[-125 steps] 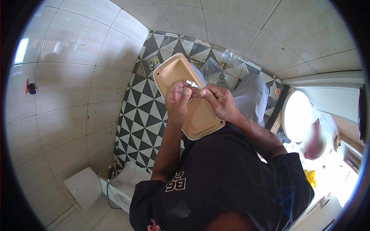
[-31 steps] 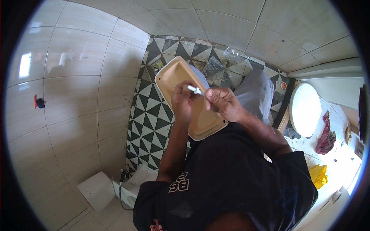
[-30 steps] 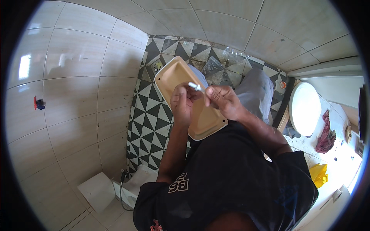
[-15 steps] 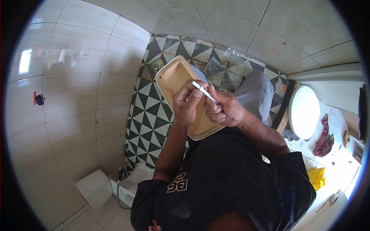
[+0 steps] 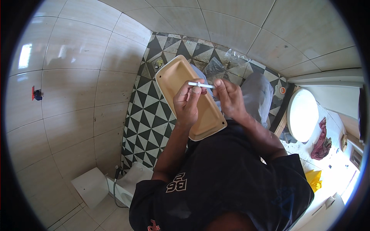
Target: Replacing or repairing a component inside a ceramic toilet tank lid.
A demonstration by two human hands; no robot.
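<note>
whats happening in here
A person in a black shirt holds a thin white rod crosswise in both hands, the left hand at its middle and the right hand at its right end. Under the hands lies a tan cistern lid, over a black and white tiled floor.

Large pale beige wall tiles (image 5: 73, 100) are filling the nine o'clock side and the twelve o'clock arc. A strip of black-and-white triangle-patterned floor (image 5: 148, 115) is running from centre toward twelve o'clock. A small red fitting (image 5: 37, 93) is sitting on the wall at nine o'clock. Daylight is glaring in at four o'clock, washing out the floor there, and a bright reflection (image 5: 24, 56) is shining on a tile at ten o'clock.
</note>
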